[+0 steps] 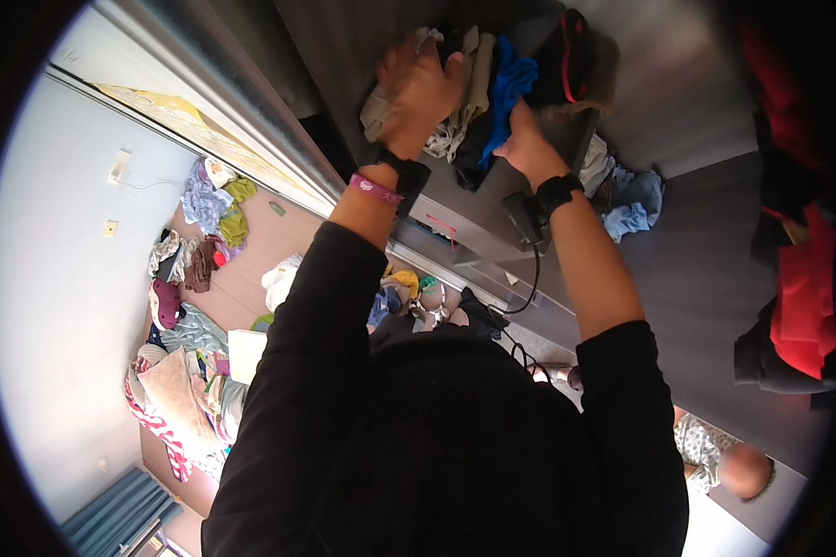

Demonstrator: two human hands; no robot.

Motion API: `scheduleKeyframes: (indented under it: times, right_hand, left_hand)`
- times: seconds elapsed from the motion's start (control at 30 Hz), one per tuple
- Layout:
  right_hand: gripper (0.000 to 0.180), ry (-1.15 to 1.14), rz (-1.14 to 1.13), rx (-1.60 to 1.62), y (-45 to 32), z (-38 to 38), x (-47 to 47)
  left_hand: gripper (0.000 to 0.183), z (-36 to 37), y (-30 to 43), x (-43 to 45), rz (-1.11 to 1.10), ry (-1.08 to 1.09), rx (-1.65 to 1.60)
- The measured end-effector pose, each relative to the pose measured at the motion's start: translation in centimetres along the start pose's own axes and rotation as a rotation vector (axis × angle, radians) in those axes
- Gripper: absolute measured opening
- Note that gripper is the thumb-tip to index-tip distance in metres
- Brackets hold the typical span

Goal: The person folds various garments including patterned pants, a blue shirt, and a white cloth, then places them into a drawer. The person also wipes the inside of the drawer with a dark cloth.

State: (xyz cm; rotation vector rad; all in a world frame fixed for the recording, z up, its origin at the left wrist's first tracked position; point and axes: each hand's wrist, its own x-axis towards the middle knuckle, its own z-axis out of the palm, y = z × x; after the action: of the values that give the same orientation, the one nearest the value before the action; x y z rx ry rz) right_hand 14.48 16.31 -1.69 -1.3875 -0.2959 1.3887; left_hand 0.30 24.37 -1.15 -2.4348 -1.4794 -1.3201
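Observation:
On a dark wardrobe shelf stands a row of folded clothes, pale, olive and black. My left hand (421, 87) lies over the pale garments (376, 115) at the row's left end, its fingers spread; whether it grips any cloth cannot be told. My right hand (529, 143) is at the right end, its thumb and fingers against a bright blue garment (507, 83). An olive folded garment (479, 76) is between the hands. A black item with red trim (571, 59) sits just right of the blue one.
Crumpled light-blue clothing (630, 205) lies on a lower surface to the right. Red and black garments (804, 299) are at the far right. Clothes heaps and a pillow (174, 390) cover parts of the left floor. Another person (710, 452) is at lower right. A black cable (536, 278) hangs below my right wrist.

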Motion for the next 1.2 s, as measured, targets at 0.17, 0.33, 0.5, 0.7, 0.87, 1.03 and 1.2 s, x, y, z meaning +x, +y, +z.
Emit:
scheduleKeyframes:
  times: [0.17,0.33,0.5,0.7,0.87,1.03,1.2]
  right_hand:
    - [0.074,-0.042,-0.009,0.032,0.0,-1.7,1.6]
    - [0.073,0.112,-0.117,-0.077,-0.2,-2.5,2.1]
    - [0.074,-0.044,-0.115,-0.019,0.4,-3.0,1.1]
    - [0.075,-0.124,-0.204,0.013,1.6,-1.0,1.4]
    - [0.084,0.064,-0.13,-0.222,1.9,1.1,2.2]
    - [0.08,-0.103,-0.199,-0.062,1.8,1.4,2.7]
    - [0.064,0.032,-0.263,-0.074,1.1,1.3,1.6]
  left_hand:
    - [0.051,-2.9,1.0,-4.2,0.081,0.076,-0.13]
    - [0.053,-5.9,3.6,-10.4,-0.059,-0.068,-0.457]
    - [0.053,-5.6,2.9,-10.0,0.043,0.118,-0.213]
    - [0.058,-2.3,-1.2,-4.5,-0.19,0.018,-0.329]
    - [0.092,-1.9,0.4,-3.0,-0.537,-0.162,-0.298]
    - [0.09,-1.8,-0.4,-2.4,-0.536,-0.381,-0.322]
    - [0.074,-0.1,-2.3,-3.6,-0.459,-0.341,-0.712]
